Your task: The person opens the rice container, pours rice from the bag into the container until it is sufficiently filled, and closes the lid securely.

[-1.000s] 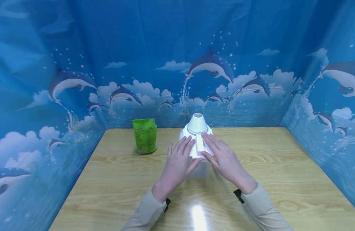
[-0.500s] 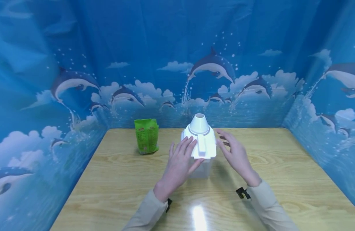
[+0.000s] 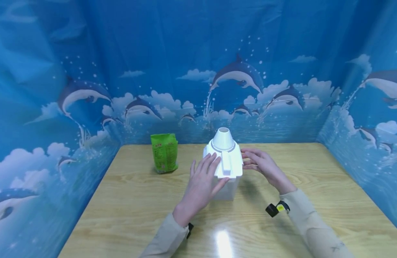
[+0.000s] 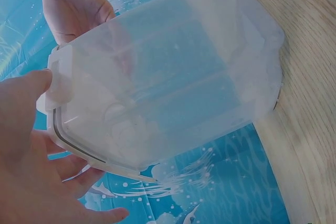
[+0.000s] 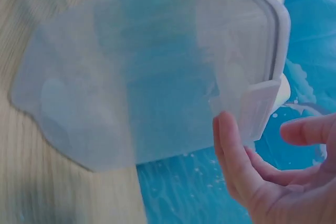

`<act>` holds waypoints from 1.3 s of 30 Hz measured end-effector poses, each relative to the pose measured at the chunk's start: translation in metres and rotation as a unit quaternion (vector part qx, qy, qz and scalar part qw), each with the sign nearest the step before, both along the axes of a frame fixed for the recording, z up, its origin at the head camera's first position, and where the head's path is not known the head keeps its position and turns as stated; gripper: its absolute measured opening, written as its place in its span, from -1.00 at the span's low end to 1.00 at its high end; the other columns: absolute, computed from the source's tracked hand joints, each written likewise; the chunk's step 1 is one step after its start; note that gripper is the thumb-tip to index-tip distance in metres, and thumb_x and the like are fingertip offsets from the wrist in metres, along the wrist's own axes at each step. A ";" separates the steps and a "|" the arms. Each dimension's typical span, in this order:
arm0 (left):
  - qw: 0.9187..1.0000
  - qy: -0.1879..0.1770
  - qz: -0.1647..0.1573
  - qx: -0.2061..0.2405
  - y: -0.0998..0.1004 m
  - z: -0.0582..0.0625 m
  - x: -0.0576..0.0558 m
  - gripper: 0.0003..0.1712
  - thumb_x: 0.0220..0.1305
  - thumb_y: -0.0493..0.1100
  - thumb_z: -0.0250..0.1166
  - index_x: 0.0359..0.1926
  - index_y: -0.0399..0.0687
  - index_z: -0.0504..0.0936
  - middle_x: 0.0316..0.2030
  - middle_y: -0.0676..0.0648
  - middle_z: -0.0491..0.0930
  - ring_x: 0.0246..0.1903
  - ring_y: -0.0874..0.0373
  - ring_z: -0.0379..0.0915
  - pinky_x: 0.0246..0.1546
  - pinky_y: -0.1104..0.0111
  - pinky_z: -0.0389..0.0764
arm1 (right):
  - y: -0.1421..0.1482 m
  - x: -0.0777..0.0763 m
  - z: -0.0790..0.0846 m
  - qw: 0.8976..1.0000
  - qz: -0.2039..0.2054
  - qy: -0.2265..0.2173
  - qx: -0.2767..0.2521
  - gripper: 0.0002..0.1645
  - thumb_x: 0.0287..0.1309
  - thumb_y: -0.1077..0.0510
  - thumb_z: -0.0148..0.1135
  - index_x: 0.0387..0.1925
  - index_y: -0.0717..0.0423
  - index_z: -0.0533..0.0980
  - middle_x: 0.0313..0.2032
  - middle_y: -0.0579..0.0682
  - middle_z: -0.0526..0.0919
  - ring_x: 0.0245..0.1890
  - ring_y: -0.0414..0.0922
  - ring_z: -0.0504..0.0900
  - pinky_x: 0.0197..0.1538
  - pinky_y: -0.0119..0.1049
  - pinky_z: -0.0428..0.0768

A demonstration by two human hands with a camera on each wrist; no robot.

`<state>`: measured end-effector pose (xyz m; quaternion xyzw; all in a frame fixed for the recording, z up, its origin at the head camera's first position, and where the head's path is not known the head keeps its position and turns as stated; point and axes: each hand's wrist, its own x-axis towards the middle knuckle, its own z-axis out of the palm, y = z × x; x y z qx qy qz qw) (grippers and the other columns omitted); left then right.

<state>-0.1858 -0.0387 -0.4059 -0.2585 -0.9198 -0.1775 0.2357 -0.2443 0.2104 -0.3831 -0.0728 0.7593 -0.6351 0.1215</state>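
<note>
Two bare hands frame a clear-sided container [image 3: 225, 191] standing upright near the middle of a wood-grain bench [image 3: 308, 179], its white lid [image 3: 236, 166] topped by a hollow cone [image 3: 223, 140]. The person's left hand [image 3: 198, 182] rests on the lid's left side, fingers extended and slightly apart, the thumb against a white front clip [image 4: 62, 77]. At the container's right, the right hand [image 3: 266, 169] reaches beside the lid, fingers lightly bent and thumb held apart from them, near a white side flap [image 5: 261, 109] (whether the fingertips touch it, the views do not settle). Well to the left stands a green printed bag [image 3: 165, 154]. Both forearms wear beige sleeves [image 3: 168, 233]; behind, a blue curtain [image 3: 172, 43] shows leaping dolphins and clouds.
</note>
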 end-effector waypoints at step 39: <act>1.000 0.026 -0.007 0.010 0.001 -0.003 -0.001 -0.19 0.35 0.24 0.29 0.44 -0.09 0.37 0.42 -0.17 0.36 0.40 -0.08 0.26 0.36 -0.25 0.27 | -0.005 -0.033 -0.001 0.972 0.074 -0.181 -0.133 -0.62 0.46 0.20 -0.11 -0.34 0.03 0.63 -0.38 -0.10 0.73 -0.32 -0.25 0.70 -0.12 -0.38 0.70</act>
